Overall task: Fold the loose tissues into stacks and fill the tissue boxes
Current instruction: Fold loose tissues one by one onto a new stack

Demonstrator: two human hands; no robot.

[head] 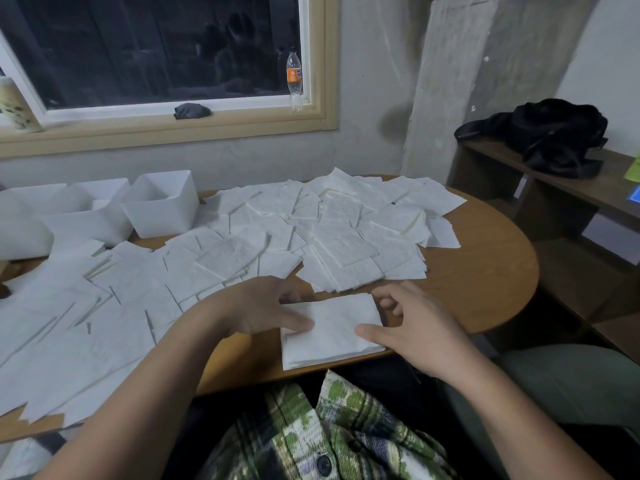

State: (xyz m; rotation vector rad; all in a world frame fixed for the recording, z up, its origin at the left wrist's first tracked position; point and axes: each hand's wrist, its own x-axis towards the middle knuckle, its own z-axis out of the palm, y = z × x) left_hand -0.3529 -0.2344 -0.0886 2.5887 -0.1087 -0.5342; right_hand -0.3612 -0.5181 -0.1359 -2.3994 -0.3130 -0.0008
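**Stack at the near edge: slips to watch for**

I have the folded stack of white tissues (332,336) lying flat on the round brown wooden worktop (485,271), right at its near edge. My left hand (266,306) is clamped on the stack's left side, thumb flat on top and fingers (287,295) curled round the far corner. My right hand (412,327) mirrors it on the right side, thumb on the top sheet and fingers curled at the far right corner. I cannot tell whether any fingertip reaches underneath.

My worries from here:

- **Edge:** a tug toward me could tip the stack off into my lap.
- **Buckling:** the sheets look thin and limp, so squeezing inward would probably buckle them, and an uneven lift would fan the layers apart.
- **Carry:** the white plastic tissue boxes (162,206) stand well off to the far left, with loose white tissue sheets (311,230) spread between. A low carry could drag and scatter those.
- **Boxes:** they look light, so a hard push might shove one.
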